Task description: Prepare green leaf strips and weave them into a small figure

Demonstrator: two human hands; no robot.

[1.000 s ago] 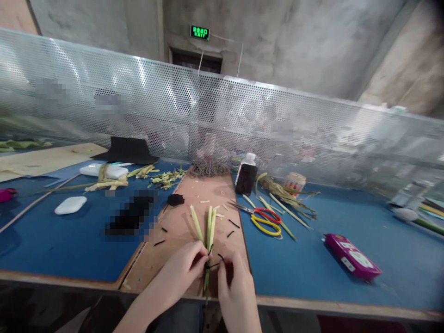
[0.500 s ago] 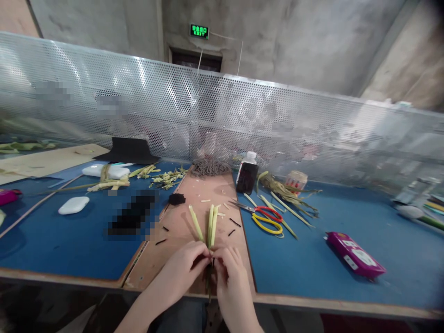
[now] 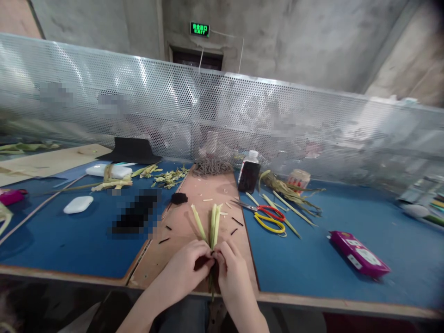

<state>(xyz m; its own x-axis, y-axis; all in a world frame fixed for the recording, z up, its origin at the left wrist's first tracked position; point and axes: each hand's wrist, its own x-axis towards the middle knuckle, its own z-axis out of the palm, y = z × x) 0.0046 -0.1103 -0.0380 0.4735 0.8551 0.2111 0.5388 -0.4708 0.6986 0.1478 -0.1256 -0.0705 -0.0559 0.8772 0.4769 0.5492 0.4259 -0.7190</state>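
My left hand (image 3: 196, 260) and my right hand (image 3: 229, 264) meet at the board's front edge, fingertips pinched close together. Between them is a thin black strip (image 3: 212, 253), apparently wrapped round a bundle of pale green stalks (image 3: 214, 224), though the fingers hide most of it. The upper stalk ends fan out away from me, one leaning left; darker ends hang below my hands. Short black strips (image 3: 237, 222) like it lie on the wooden board (image 3: 217, 189). Scissors (image 3: 259, 213) with red and yellow handles lie open to the right.
Loose stalks (image 3: 294, 209), a bottle (image 3: 249, 173) and a purple packet (image 3: 359, 254) are on the right blue mat. On the left mat lie a white case (image 3: 78, 205) and a blurred dark object (image 3: 138, 212). Grey cord (image 3: 212, 167) is heaped before the perforated metal screen (image 3: 156, 101).
The view has shifted slightly. My fingertips stay together at the bundle, and the small dark piece now shows between them instead of below.
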